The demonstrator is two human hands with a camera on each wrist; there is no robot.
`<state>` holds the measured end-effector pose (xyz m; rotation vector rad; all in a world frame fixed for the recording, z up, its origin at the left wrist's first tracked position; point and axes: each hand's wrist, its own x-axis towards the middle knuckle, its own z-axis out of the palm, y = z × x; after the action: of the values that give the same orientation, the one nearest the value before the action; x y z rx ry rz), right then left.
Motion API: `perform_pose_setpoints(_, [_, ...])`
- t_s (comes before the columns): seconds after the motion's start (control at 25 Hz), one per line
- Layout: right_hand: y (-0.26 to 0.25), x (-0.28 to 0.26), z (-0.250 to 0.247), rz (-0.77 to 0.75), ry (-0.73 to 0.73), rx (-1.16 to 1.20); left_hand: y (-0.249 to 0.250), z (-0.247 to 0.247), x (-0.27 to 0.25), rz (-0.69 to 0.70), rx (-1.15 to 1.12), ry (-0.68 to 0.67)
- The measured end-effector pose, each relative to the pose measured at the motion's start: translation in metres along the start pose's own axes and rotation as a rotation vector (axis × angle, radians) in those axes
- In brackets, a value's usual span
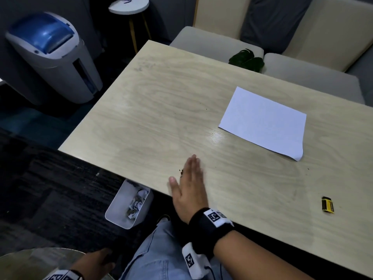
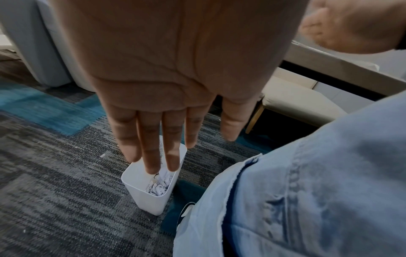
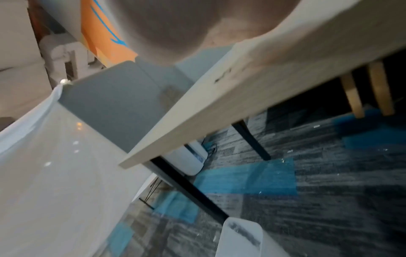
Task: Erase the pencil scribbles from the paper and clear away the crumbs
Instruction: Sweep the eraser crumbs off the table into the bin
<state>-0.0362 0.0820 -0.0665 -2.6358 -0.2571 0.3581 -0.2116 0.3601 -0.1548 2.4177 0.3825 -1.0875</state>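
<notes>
Crumb-clearing step: right hand (image 1: 188,190), fingers flat and together, beside crumbs (image 1: 181,172) near table (image 1: 141,118) edge; next, sweep them into bin (image 1: 129,205) below.

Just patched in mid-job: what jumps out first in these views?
The right hand lies flat at the table's near edge, with a small clump of dark crumbs at its fingers. Below that edge a white bin of paper scraps stands on the carpet. The white paper lies further back, with no marks visible.
</notes>
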Motion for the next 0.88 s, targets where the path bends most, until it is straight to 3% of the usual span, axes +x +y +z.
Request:
perform_pose_setpoints(0.12, [0.034,-0.006,-0.016,0.2,0.141,-0.046,-0.001,0.0,-0.002,0.002,0.016,0.01])
perform_pose_setpoints(0.2, [0.052,-0.012,-0.019,0.314,0.108,-0.143,0.0,-0.002,-0.006,0.004,0.003,0.044])
perform_pose_setpoints(0.36, [0.03,-0.004,-0.004,0.173,0.048,-0.159,0.003,-0.005,-0.008,-0.016,-0.072,0.042])
perform_pose_setpoints(0.6, [0.0,0.005,-0.004,-0.233,-0.179,-0.098,0.011,-0.011,-0.014,-0.02,-0.085,0.005])
perform_pose_setpoints(0.68, [0.014,0.014,-0.013,-0.205,-0.118,-0.055,0.013,-0.013,-0.014,-0.036,-0.099,-0.018])
perform_pose_setpoints(0.8, [0.032,0.027,-0.022,0.049,-0.016,-0.164,0.016,-0.017,-0.017,-0.062,-0.078,0.004])
perform_pose_setpoints(0.88, [0.021,0.026,-0.014,0.007,-0.05,-0.203,0.017,-0.017,-0.017,-0.055,-0.089,0.032])
